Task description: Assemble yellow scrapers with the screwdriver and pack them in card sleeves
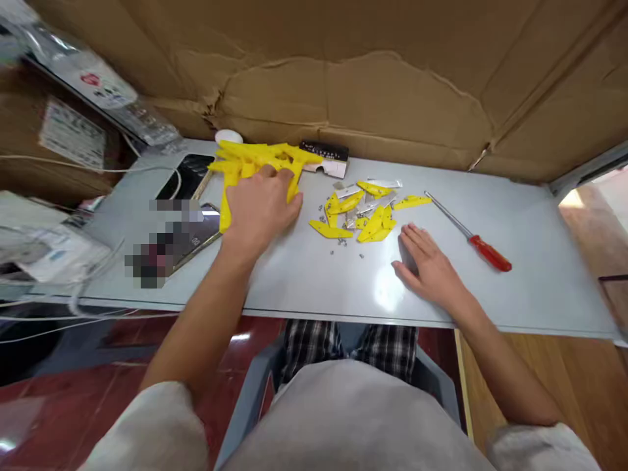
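Observation:
My left hand [262, 206] reaches over a pile of yellow plastic pieces [230, 171] at the back left of the table. Its fingers curl down onto the pile, and the fingertips are hidden. My right hand [429, 265] lies on the tabletop with nothing in it, the thumb apart from the fingers. Close to its fingertips are smaller, flat yellow pieces [375, 226], mixed with metal blade-like strips [348, 191]. Tiny metal screws or nuts [342, 243] lie scattered around them. To the right rests a screwdriver [489, 253] with a red handle.
A smartphone [199, 232] and another dark flat object [189, 171] lie at the left, near a white cable [174, 190]. A small black-and-white box [326, 160] stands behind the yellow pile. Cardboard [373, 98] walls the back; a plastic bottle [108, 88] leans at the left.

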Demonstrator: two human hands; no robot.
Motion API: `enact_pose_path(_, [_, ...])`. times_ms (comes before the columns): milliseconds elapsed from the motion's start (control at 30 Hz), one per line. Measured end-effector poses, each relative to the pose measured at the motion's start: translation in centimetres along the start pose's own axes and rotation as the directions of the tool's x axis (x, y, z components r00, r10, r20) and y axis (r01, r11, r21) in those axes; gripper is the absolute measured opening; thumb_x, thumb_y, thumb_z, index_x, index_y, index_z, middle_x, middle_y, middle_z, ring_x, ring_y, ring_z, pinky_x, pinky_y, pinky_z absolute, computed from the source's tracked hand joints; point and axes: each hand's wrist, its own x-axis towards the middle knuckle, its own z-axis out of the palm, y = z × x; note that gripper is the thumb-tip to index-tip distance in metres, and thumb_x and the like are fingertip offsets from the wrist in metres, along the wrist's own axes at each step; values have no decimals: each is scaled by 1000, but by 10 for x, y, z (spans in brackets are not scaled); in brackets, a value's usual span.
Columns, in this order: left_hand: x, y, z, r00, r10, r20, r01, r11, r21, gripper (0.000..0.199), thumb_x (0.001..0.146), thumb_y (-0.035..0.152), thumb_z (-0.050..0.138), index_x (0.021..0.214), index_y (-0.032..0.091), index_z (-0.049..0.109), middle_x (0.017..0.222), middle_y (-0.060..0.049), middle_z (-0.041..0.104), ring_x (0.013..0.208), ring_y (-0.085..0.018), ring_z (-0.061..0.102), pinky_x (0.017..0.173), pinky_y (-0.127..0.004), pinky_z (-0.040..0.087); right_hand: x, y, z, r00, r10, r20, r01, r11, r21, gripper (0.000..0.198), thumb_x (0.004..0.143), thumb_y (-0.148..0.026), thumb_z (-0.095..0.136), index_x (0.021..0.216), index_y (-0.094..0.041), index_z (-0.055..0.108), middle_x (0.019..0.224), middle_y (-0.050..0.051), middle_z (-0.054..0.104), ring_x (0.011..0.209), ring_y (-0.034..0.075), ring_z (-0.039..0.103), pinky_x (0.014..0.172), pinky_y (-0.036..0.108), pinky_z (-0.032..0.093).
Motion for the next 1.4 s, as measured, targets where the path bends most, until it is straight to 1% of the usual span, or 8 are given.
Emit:
enact_pose_path(167, [1,-3,0,999,-33,18,34,999,-39,54,104,46,52,151,22,66,127,-16,75,127,-42,69,102,-58,51,0,0,-1,999,43,28,-44,997,59,69,109,-51,59,165,-11,56,174,19,47,167,38,44,141,66,37])
enact_pose_path(333, [-29,4,-16,998,-14,-56,8,995,-104,58,106,45,47,158,23,61,130,-10,74,125,-36,70,104,-51,51,0,-1,-2,998,60,30,-62,995,73,68,109,-51,58,166,-15,55,175,18,47,167,38,43,141,68,36])
enact_pose_path(567, [-127,23,-8,987,128,-93,-144,971,-189,51,107,41,53,152,23,69,119,-13,81,93,-29,77,78,-38,56,1,1,1,998,52,28,-54,996,70,68,109,-53,57,164,-14,57,175,18,47,168,39,43,141,68,37])
enact_pose_path(833, [-224,35,26,944,274,-186,-308,931,-195,36,108,28,58,137,24,78,93,-2,81,55,-14,64,49,-31,40,3,4,2,999,52,12,-53,992,110,61,108,-52,59,159,-19,62,172,17,52,165,37,46,140,67,37])
enact_pose_path(933, [-232,48,27,929,334,-157,-361,912,-193,39,107,24,55,139,23,78,92,-3,79,54,-14,64,47,-32,38,3,3,-1,998,11,-57,-2,989,151,54,109,-47,59,156,-23,64,162,14,63,160,34,53,137,63,43])
enact_pose_path(1067, [-225,69,27,936,352,-4,-346,920,-185,46,107,26,51,145,24,76,95,-6,77,55,-16,63,46,-32,36,2,0,-3,984,-136,-117,149,982,117,39,108,-36,62,145,-31,72,149,10,71,153,32,58,125,60,48])
enact_pose_path(1233, [-209,90,21,926,336,172,-304,934,-188,52,109,28,48,157,20,67,100,-10,74,66,-22,68,52,-34,42,5,-4,-5,966,-256,-38,257,966,31,37,107,-22,59,139,-34,76,148,6,72,152,35,55,114,57,45])
enact_pose_path(1400, [-188,93,14,884,403,237,-336,901,-275,50,110,33,50,154,18,68,106,-11,77,78,-25,73,63,-37,52,11,-5,-7,964,-266,-12,266,964,-6,39,109,-23,56,143,-31,73,144,7,75,150,36,55,107,54,40])
